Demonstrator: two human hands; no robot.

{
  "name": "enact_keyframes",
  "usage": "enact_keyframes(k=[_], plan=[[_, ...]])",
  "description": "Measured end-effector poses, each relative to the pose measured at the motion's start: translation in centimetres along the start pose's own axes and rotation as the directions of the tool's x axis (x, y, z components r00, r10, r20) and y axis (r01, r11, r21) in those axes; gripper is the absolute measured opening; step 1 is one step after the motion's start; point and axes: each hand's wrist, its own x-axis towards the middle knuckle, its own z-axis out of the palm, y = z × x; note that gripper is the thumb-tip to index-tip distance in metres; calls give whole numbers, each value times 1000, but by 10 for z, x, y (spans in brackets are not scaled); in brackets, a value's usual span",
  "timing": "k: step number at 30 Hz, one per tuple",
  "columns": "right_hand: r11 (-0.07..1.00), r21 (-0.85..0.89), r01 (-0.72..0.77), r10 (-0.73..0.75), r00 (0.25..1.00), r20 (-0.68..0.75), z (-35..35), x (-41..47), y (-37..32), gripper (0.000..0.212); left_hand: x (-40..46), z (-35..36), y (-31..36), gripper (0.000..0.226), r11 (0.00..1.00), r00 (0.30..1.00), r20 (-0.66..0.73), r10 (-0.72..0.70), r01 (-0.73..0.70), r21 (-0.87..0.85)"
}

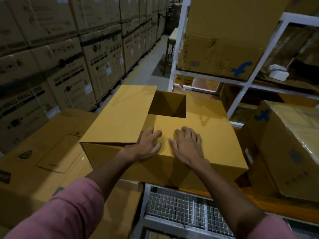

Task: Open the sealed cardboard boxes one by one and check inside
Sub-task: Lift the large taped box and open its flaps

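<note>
stacked washing-machine cartons are filling the upper left of the frame, white racking the upper right. the cardboard box is sitting centre frame, its left flap raised, baring a dark gap. the left hand and right hand are lying unclenched, pressing the inner flap, probably steadying it for a look inside.

Inside the open box at the centre of the frame there is only shadow; its contents cannot be made out. The lifted flap covers part of the left hand. Print on the stacked cartons at upper left smears. The wrapped box runs off the right edge.
</note>
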Motion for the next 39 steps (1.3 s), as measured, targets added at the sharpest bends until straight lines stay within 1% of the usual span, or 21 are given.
enact_keyframes(k=[2, 4, 6, 10, 12, 14, 16, 17, 18, 20, 21, 22, 23, 24, 25, 26, 27, 29, 31, 33, 39], plan=[[1000, 1, -12, 12, 997, 74, 4, 9, 2, 60, 7, 3, 2, 43, 995, 998, -46, -35, 31, -100], [1000, -6, -24, 25, 996, 91, 5, 11, 8, 64, 12, 7, 9, 35, 988, 993, -100, -68, 52, -147], [999, -20, -37, 38, 995, 91, 4, 10, 15, 66, 14, 9, 15, 34, 991, 991, -117, -57, 42, -127], [999, -20, -44, 46, 993, 105, 3, 12, 15, 67, 18, 12, 7, 51, 995, 995, -79, -63, 57, -77], [999, -10, -50, 51, 994, 101, 3, 12, 11, 67, 14, 9, 3, 55, 997, 995, -74, -59, 56, -47], [999, -9, -54, 54, 994, 91, 3, 12, 11, 68, 12, 5, 3, 48, 997, 996, -52, -74, 74, 2], [999, -3, -52, 52, 995, 84, 3, 10, 12, 68, 13, -1, 6, 39, 992, 993, -4, -122, 122, 12], [999, -1, -50, 50, 996, 77, 2, 9, 12, 68, 13, -2, 6, 37, 988, 988, 10, -152, 152, -31], [999, -2, -48, 48, 996, 69, 1, 7, 12, 67, 13, -3, 5, 38, 976, 982, 36, -184, 187, -109], [999, -16, -43, 44, 997, 58, -1, 5, 10, 66, 9, -9, 1, 47, 931, 971, 97, -220, 238, -275], [999, -22, -42, 44, 997, 57, -2, 6, 8, 65, 6, -14, -1, 53, 917, 967, 105, -232, 253, -308], [999, -20, -46, 47, 997, 59, -3, 7, 5, 63, 4, -21, -2, 56, 923, 969, 88, -232, 248, -295], [999, -11, -47, 47, 997, 58, -4, 10, 1, 60, 4, -27, -6, 57, 941, 971, 36, -238, 239, -241], [999, 0, -35, 35, 998, 55, -4, 14, -5, 58, 4, -32, -12, 56, 969, 972, -36, -230, 226, -95], [1000, 12, -9, 8, 999, 51, -5, 19, -13, 55, 3, -39, -17, 56, 970, 974, -97, -203, 214, 118], [999, 31, 23, -25, 999, 46, -5, 24, -22, 53, 1, -47, -23, 58, 934, 972, -120, -201, 227, 276], [997, 52, 52, -54, 998, 40, -5, 31, -31, 51, 1, -55, -30, 59, 897, 968, -114, -225, 251, 363], [993, 85, 85, -90, 995, 46, -3, 43, -48, 52, -1, -63, -46, 63, 844, 956, -74, -285, 286, 454], [990, 100, 102, -109, 992, 68, 1, 54, -58, 55, -5, -66, -62, 65, 826, 947, -46, -318, 301, 477], [990, 94, 103, -111, 990, 89, 5, 63, -64, 56, -10, -68, -74, 67, 850, 937, -29, -348, 329, 413], [991, 72, 110, -117, 987, 111, 16, 80, -65, 57, -10, -66, -94, 77, 877, 907, 26, -420, 398, 268]])
